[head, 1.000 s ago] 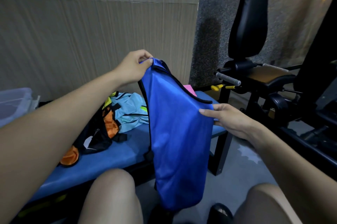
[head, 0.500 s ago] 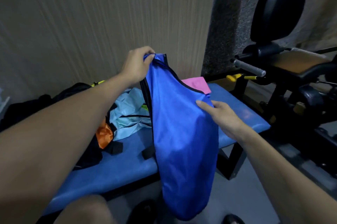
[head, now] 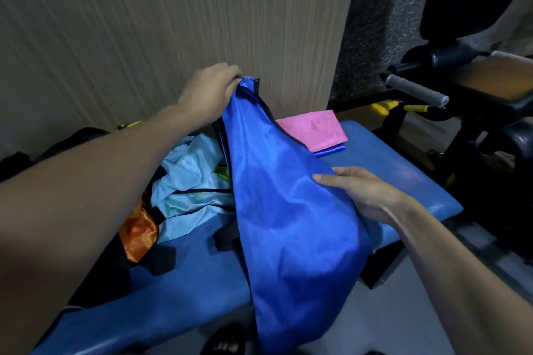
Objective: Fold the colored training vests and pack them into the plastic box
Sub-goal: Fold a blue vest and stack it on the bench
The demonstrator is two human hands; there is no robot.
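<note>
The blue vest (head: 288,210) is pinched at its top edge by the left hand (head: 209,92); its side edge is gripped by the right hand (head: 363,196) over the bench (head: 403,175).

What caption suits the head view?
Both hands, left hand and right hand, hold a blue vest over the blue bench.

A padded bench (head: 403,170) runs from near left to far right, with a panelled wall (head: 173,22) behind it. On its left part lies a heap of loose vests (head: 184,190). At its far right end a folded vest (head: 311,129) lies flat. Between the two, a held vest (head: 288,210) hangs down across the bench's near edge, its top gripped by the left hand (head: 207,92) above the heap and its right edge held by the right hand (head: 363,193) over the bench. An exercise machine (head: 461,80) stands right of the bench.
</note>
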